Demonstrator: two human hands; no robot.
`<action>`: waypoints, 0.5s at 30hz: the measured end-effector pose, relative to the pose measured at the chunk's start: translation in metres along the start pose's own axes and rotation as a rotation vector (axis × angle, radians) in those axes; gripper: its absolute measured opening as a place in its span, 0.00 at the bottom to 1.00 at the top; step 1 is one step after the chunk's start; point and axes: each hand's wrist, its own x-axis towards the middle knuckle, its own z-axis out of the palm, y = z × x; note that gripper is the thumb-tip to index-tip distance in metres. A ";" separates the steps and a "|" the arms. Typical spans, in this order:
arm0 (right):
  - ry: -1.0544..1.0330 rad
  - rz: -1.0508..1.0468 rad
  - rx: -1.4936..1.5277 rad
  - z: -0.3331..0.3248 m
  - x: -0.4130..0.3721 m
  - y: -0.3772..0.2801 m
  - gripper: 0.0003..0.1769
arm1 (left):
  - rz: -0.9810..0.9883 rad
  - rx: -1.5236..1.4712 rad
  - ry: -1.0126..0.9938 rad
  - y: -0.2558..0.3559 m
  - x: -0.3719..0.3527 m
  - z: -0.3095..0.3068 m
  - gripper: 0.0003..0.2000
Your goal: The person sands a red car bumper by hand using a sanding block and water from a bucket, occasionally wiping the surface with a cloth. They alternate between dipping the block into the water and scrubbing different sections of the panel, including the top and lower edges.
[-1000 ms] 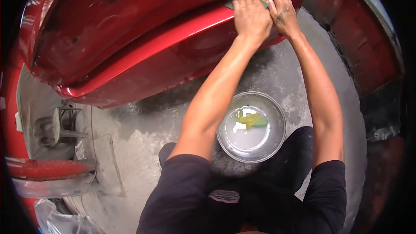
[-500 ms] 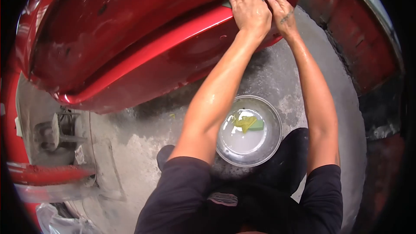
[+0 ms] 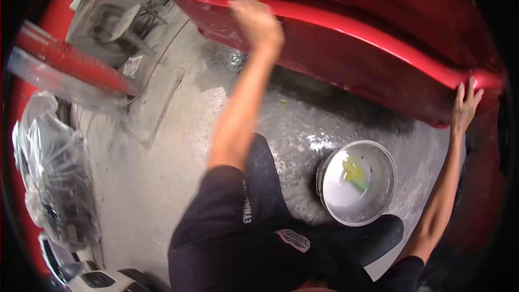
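Observation:
My left hand (image 3: 257, 24) is blurred by motion at the left part of the raised ridge on a glossy red car body panel (image 3: 346, 21). Whether a green pad is still under its palm, I cannot see. Far to the right, my right hand (image 3: 466, 105) rests on the ridge's other end with fingers apart and nothing in it. Below the panel, a round metal basin (image 3: 393, 184) stands on the floor between my knees. It contains whitish water, a crumpled yellow cloth (image 3: 354, 169) and a green block (image 3: 359, 184).
The concrete floor (image 3: 146, 167) is wet beneath the panel. At left are a small stool-like stand (image 3: 127, 24), a red bar-shaped part (image 3: 75, 59) and a plastic-wrapped object (image 3: 57, 167). A thin cable (image 3: 162, 57) runs along the floor.
My view has swung left. My left hand has slid left along the ridge, away from my right hand, which stays at the right end. The green pad that showed under my left hand is hidden now.

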 end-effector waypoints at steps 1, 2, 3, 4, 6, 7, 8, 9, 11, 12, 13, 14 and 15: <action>-0.006 -0.107 -0.053 -0.004 -0.002 -0.044 0.26 | -0.010 -0.109 0.068 0.036 -0.034 0.019 0.32; -0.107 -0.245 0.080 -0.011 -0.001 -0.097 0.23 | 0.000 -0.247 0.073 0.063 -0.068 0.034 0.37; -0.103 -0.312 0.115 -0.009 -0.015 -0.153 0.22 | 0.038 -0.070 0.042 0.084 -0.106 0.048 0.38; -0.197 -0.446 0.058 -0.017 -0.015 -0.206 0.23 | -0.031 -0.143 0.013 0.087 -0.127 0.060 0.38; -0.324 -0.599 -0.058 -0.002 0.007 -0.256 0.27 | -0.051 -0.231 0.019 0.069 -0.116 0.061 0.38; -0.422 -0.627 -0.036 0.012 0.021 -0.268 0.30 | -0.002 -0.238 0.048 0.047 -0.093 0.051 0.38; -0.432 -0.637 -0.038 0.023 0.022 -0.269 0.30 | 0.095 -0.160 0.168 0.015 -0.059 0.043 0.36; -0.427 -0.631 -0.033 0.034 0.021 -0.263 0.31 | 0.049 -0.082 0.167 -0.009 -0.028 0.032 0.34; -0.433 -0.645 -0.032 0.045 0.024 -0.265 0.32 | -0.124 -0.131 0.220 -0.049 0.035 0.013 0.31; -0.454 -0.629 -0.031 0.040 0.022 -0.266 0.33 | -0.183 -0.133 0.222 -0.044 0.043 0.000 0.31; -0.451 -0.593 -0.027 0.036 0.021 -0.270 0.34 | -0.212 -0.139 0.226 -0.040 0.055 -0.006 0.30; -0.446 -0.599 -0.026 0.036 0.021 -0.272 0.34 | -0.243 -0.165 0.263 -0.028 0.041 0.005 0.31; -0.446 -0.604 -0.019 0.038 0.022 -0.269 0.34 | -0.278 -0.196 0.314 -0.005 0.015 0.027 0.32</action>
